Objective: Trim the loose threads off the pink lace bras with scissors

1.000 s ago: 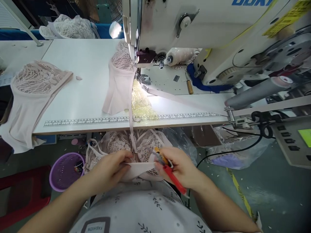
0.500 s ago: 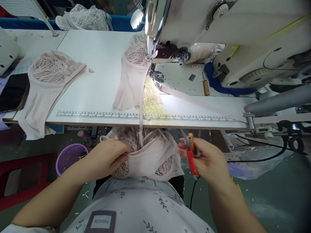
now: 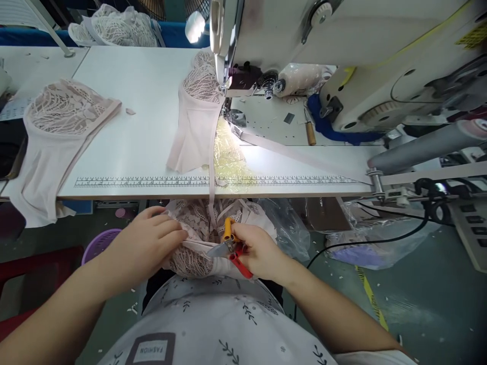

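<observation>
My left hand is closed on the edge of a pale pink lace garment lying in my lap. My right hand grips small thread snips with red and orange handles, blades pointing left at the fabric edge between the two hands. A thin pink strap runs from the lap garment up over the table edge to another pink lace piece under the sewing machine needle.
A white table with a printed ruler along its front edge carries a third lace garment at the left. More lace lies at the back. A purple basket and red stool stand on the floor left.
My right hand has moved left and down with the snips, bringing the blades to the fabric edge. My left hand stays on the garment, which is bunched closer between the hands.
</observation>
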The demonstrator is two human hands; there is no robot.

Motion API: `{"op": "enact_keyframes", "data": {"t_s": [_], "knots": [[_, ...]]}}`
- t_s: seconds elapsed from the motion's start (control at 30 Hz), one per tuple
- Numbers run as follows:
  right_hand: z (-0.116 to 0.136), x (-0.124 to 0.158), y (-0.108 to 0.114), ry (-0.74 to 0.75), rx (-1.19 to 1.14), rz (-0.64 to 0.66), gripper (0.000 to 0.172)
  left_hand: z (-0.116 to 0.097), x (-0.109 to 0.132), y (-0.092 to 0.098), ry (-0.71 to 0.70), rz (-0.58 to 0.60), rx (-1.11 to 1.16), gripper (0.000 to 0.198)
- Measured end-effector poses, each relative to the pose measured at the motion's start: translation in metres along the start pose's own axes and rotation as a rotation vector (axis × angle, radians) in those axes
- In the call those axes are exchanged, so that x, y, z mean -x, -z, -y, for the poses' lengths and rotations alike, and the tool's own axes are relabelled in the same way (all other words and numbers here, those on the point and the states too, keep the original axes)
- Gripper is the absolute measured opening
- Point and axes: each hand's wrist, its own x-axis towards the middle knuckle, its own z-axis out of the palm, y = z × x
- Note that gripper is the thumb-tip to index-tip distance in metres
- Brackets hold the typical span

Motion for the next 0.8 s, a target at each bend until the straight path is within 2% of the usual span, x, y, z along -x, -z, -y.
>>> {"op": "enact_keyframes", "data": {"t_s": [0.07, 0.17, 0.27, 0.37, 0.5, 0.57, 0.63, 0.73, 0.8], "knots": [[0.0, 0.001, 0.002, -0.025, -0.061, -0.008, 0.021, 0.009, 0.012, 0.004, 0.029, -0.052, 0.04, 0.021], [0.0, 0.004, 0.003, -0.04, -0.113, -0.013, 0.023, 0.017, 0.024, 0.01, 0.07, -0.135, 0.23, 0.025], [0.002, 0.01, 0.005, -0.084, -0.106, 0.014, 0.025, 0.015, 0.028, 0.007, 0.175, -0.249, 0.458, 0.026], [0.005, 0.022, 0.008, -0.14, -0.066, 0.069, 0.026, 0.0, 0.018, -0.002, 0.286, -0.376, 0.711, 0.017], [0.005, 0.033, 0.019, -0.161, 0.049, 0.156, 0.02, -0.022, -0.01, -0.01, 0.217, -0.471, 0.931, 0.022], [0.008, 0.032, 0.027, -0.173, 0.036, 0.112, 0.016, -0.03, -0.025, -0.012, 0.128, -0.501, 0.933, 0.03], [0.012, 0.028, 0.033, -0.174, -0.018, 0.006, 0.013, -0.038, -0.037, -0.015, 0.072, -0.532, 0.877, 0.037], [0.022, 0.018, 0.039, -0.083, -0.112, -0.156, 0.014, -0.046, -0.05, -0.02, 0.039, -0.561, 0.762, 0.043], [0.028, 0.009, 0.041, -0.016, -0.156, -0.209, 0.015, -0.05, -0.057, -0.023, 0.015, -0.557, 0.7, 0.044]]}}
